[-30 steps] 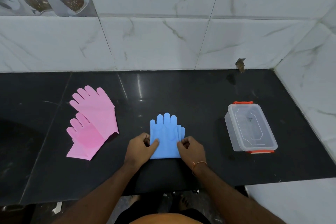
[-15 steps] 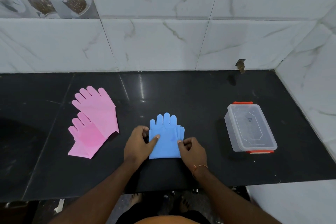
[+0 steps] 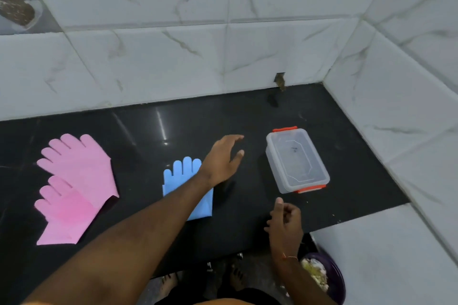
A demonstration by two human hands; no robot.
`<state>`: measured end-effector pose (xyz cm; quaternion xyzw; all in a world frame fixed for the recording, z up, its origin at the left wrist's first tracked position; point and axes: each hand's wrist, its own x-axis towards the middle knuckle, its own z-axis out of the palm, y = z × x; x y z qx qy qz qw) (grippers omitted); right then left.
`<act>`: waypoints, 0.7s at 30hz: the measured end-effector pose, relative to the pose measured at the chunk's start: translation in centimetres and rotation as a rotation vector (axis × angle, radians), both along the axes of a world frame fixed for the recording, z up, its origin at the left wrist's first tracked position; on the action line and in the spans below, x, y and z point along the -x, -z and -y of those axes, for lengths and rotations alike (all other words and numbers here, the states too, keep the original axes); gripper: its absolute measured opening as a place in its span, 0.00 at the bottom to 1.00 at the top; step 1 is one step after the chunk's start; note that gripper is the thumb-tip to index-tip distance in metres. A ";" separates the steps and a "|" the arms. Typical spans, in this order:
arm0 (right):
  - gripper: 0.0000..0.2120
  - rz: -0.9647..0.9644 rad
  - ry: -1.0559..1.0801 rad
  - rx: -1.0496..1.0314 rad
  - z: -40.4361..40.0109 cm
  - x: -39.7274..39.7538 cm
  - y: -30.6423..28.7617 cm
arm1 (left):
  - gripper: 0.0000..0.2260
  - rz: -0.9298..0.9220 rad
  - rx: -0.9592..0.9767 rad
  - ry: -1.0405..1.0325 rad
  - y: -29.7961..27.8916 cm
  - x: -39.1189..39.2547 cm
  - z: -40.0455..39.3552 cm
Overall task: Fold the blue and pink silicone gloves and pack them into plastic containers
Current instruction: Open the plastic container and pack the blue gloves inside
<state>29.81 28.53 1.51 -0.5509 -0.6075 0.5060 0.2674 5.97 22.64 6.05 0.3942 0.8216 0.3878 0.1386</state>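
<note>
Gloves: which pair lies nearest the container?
The blue gloves, mid-counter under the left forearm. The pink gloves lie far left, farther from the container.

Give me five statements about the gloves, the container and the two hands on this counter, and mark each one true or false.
1. The plastic container has its lid on. True.
2. The left hand grips the blue gloves. False: it is open and empty, reaching toward the container.
3. The pink gloves lie left of the blue gloves. True.
4. The blue gloves are inside the container. False: they lie on the counter.
5. The right hand rests on the container. False: it is nearer than the container, not touching it.
</note>
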 end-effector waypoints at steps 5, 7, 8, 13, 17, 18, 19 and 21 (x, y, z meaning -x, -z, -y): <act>0.20 -0.050 0.143 0.073 -4.2 -2.1 -1.3 | 0.29 0.167 0.043 0.074 -1.0 -1.8 -9.0; 0.24 -0.033 0.119 0.117 -5.9 -2.5 -1.5 | 0.31 0.259 0.072 0.063 -0.8 -2.2 -11.6; 0.26 -0.017 0.095 0.133 -6.8 -2.7 -1.6 | 0.32 0.305 0.095 0.058 -0.7 -2.4 -12.6; 0.31 0.086 -0.080 0.125 -9.8 -2.8 -1.6 | 0.30 0.316 0.173 0.006 0.2 -2.3 -14.7; 0.27 0.073 -0.114 0.067 -11.4 -2.6 -1.5 | 0.24 0.196 0.248 0.013 0.1 -1.4 -12.5; 0.26 0.072 -0.132 0.054 -11.7 -2.6 -1.5 | 0.19 0.176 0.246 0.020 0.1 -1.3 -11.4; 0.24 0.072 -0.155 0.032 -12.1 -2.4 -1.5 | 0.13 0.162 0.238 0.014 0.2 -1.3 -10.3; 0.18 0.068 -0.200 -0.013 -12.9 -1.9 -1.5 | 0.10 0.173 0.248 -0.044 0.5 -1.7 -7.8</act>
